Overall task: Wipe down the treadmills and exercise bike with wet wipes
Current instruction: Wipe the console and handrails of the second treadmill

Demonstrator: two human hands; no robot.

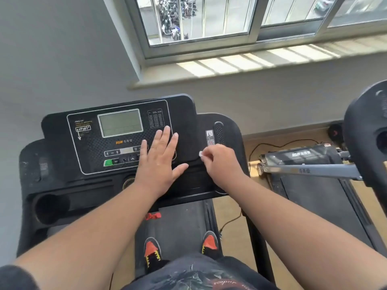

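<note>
Treadmill (52,160) fills the near-left of the view; person stands on its belt (180,222), facing the window (209,21) on the far side. Console panel (125,135) sits centre-left, display (120,122) dark.

Left hand (159,158): fingers straight and spread, palm flat on the right half of the console panel, over the button row. Holds nothing.

Right hand (219,162): fingers curled, pinching a small white scrap (201,153) at the console's right shoulder, just near of the QR sticker (211,141). Scrap looks like a wadded wet wipe, but too little shows to be sure.

Second treadmill (314,164) lies folded low at right, well apart. A black rounded machine part (364,139) crowds the far-right edge; possibly the exercise bike, cannot tell.

Risks, as judged from here:
- Flat palm on the buttons could trigger a key. If the unit is powered, the belt could start under the person's shoes (151,250). The green button (108,162) is left of the palm, uncovered.
- The wipe is bunched tiny, so little cloth meets the surface; coverage would be patchy and fingertips would drag on the plastic.
- A wet wipe rubbed over the QR sticker could lift or smear it.
- Moisture could seep into the speaker grille (218,132) just beyond the sticker.
- Cup holder (51,208) and the dusty left shoulder are easily missed.
</note>
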